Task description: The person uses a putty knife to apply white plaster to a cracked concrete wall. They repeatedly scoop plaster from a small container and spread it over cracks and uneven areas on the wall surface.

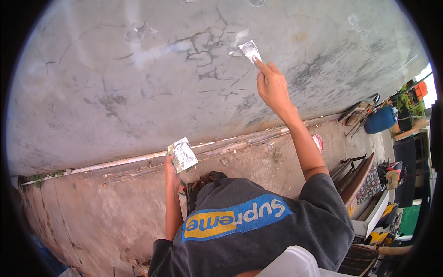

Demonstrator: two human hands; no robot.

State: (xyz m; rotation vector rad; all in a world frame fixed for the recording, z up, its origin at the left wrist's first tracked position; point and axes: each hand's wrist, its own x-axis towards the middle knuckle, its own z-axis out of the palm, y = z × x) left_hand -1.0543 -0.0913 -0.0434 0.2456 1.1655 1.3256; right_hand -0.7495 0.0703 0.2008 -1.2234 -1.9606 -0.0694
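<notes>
My right hand [274, 88] reaches up to the cracked grey wall [138, 94], its fingers wrapped round the handle of a putty knife [250, 50]. White paste coats the blade, which is at the wall beside a white smear of filler [241, 36]; whether it touches cannot be made out. Lower down and to the left, my left hand [170, 170] grips a flat, squarish plate [184, 156] by its left edge. Smeared white paste and darker patches show on its upturned face. Dark branching cracks [200, 50] run through the wall left of the knife.
Along the wall's foot runs a pale pipe [115, 162]. A small red-and-white bucket [318, 142] stands on the concrete floor [92, 207] to the right. Farther right are a blue barrel [380, 120], a bench with a patterned cushion [369, 185] and assorted clutter.
</notes>
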